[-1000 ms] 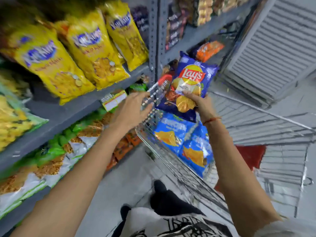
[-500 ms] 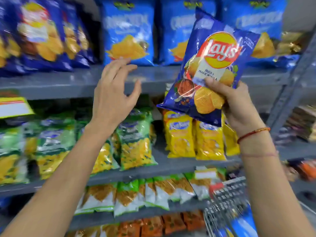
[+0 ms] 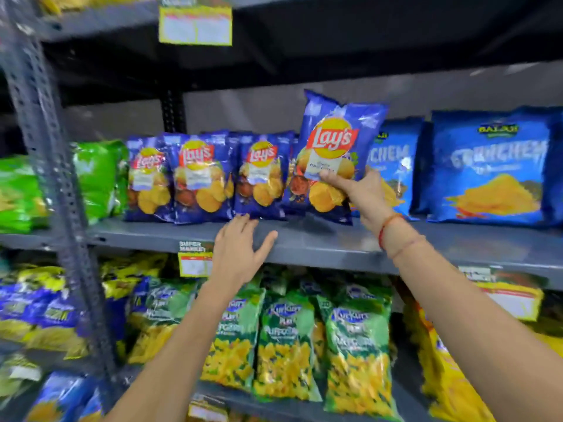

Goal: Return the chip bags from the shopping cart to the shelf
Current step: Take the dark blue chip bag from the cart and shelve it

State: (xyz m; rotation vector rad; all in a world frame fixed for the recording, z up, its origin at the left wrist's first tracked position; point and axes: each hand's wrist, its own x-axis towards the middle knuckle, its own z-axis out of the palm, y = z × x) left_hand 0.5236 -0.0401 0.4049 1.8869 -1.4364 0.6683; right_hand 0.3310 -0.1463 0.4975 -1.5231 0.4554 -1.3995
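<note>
- Three blue Lay's bags (image 3: 207, 178) stand upright in a row on the grey shelf (image 3: 320, 239); they look lightly balanced, so a nudge could tip them like dominoes.
- Left hand (image 3: 240, 254) rests open and empty on the shelf lip, fingertips just below the nearest standing bag, likely to knock its base if it slides forward.
- Held Lay's bag (image 3: 332, 153) sits tilted, pinched in the right hand (image 3: 362, 193) just above the shelf beside the row; released at this lean, it may topple forward.
- Light-blue Crunchem bags (image 3: 487, 169) crowd the right side, so the slot looks tight.
</note>
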